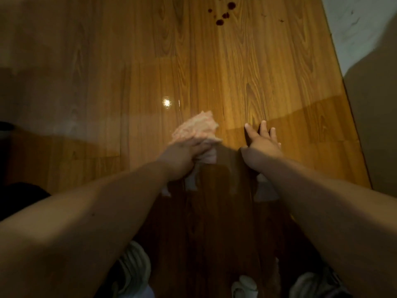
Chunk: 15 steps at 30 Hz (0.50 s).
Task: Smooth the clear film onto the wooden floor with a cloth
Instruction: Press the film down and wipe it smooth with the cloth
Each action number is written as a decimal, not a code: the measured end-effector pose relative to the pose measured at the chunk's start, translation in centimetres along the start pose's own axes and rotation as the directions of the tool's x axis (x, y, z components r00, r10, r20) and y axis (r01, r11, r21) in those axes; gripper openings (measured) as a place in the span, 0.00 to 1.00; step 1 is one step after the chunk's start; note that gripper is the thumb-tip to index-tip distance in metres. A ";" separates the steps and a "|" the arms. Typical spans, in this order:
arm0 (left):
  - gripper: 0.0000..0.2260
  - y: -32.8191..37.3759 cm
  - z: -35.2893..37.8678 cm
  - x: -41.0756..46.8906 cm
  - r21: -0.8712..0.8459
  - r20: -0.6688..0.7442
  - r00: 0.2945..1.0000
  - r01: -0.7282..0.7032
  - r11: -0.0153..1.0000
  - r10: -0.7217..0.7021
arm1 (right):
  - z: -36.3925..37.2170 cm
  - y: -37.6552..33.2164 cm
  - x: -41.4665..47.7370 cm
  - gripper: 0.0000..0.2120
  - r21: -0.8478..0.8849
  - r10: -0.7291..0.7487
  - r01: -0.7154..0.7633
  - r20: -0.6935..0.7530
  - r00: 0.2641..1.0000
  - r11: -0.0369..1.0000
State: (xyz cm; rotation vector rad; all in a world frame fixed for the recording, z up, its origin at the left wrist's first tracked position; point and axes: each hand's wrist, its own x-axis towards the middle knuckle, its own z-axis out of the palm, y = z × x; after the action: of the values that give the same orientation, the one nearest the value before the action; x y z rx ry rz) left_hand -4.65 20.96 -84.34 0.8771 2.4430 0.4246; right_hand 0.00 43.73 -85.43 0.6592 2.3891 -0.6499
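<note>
Left hand [184, 157] presses cloth [196, 127]; right hand [263, 143] flat just beside.

My left grip [184, 155] is pressing down on the cloth [197, 127], which is lying on the clear film [193, 89] spread over the wooden floor [257, 39]. My right grip [263, 140] is resting flat on the film just right of the cloth, apart from it. Spots [223, 15] are sitting on the floor far ahead. The wall [365, 29] is running along the floor's right edge. My shoes [133, 269] are standing nearest me, below my forearms.
</note>
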 end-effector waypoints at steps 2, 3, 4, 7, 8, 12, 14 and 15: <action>0.25 -2.5 -1.0 -2.6 -0.049 -0.075 0.987 0.139 0.989 -0.142 | -0.1 -0.6 -0.7 0.31 0.003 0.000 0.000 0.035 0.999 1.000; 0.25 -4.3 -1.5 -4.3 -0.028 -0.091 0.955 0.281 0.959 -0.283 | 0.0 -0.8 -1.1 0.31 0.003 -0.004 0.004 0.059 0.998 1.000; 0.25 -6.0 -2.1 -6.2 0.019 -0.088 0.898 0.435 0.900 -0.432 | -0.1 -1.1 -1.5 0.30 -0.002 -0.008 0.008 0.084 0.996 1.000; 0.19 -8.6 -3.2 -10.1 0.101 -0.065 0.663 0.748 0.657 -0.745 | 0.2 -1.8 -2.8 0.32 -0.059 0.010 0.000 0.180 0.984 0.998; 0.17 -8.6 -3.4 -10.8 0.079 -0.047 0.610 0.792 0.606 -0.791 | 0.5 -2.1 -3.4 0.32 -0.083 0.020 -0.004 0.199 0.980 0.997; 0.14 -7.0 -3.3 -9.5 -0.362 0.079 0.597 0.764 0.535 -0.798 | 2.1 -4.3 -5.7 0.27 0.029 -0.062 0.058 0.171 0.983 0.998; 0.05 -5.5 -3.4 -8.3 -0.673 0.204 0.642 0.640 0.371 -0.739 | 3.0 -6.7 -6.8 0.25 0.158 -0.185 0.163 0.140 0.973 0.974; 0.02 -4.7 -3.6 -7.9 -0.767 0.288 0.671 0.589 0.255 -0.683 | 3.2 -8.2 -7.2 0.25 0.248 -0.240 0.199 0.151 0.959 0.948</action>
State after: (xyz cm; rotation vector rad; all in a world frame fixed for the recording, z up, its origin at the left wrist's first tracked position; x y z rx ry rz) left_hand -3.74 11.83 -80.64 -0.5924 2.0099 1.1586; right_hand 1.68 33.42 -80.79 0.4075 2.2555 -1.0505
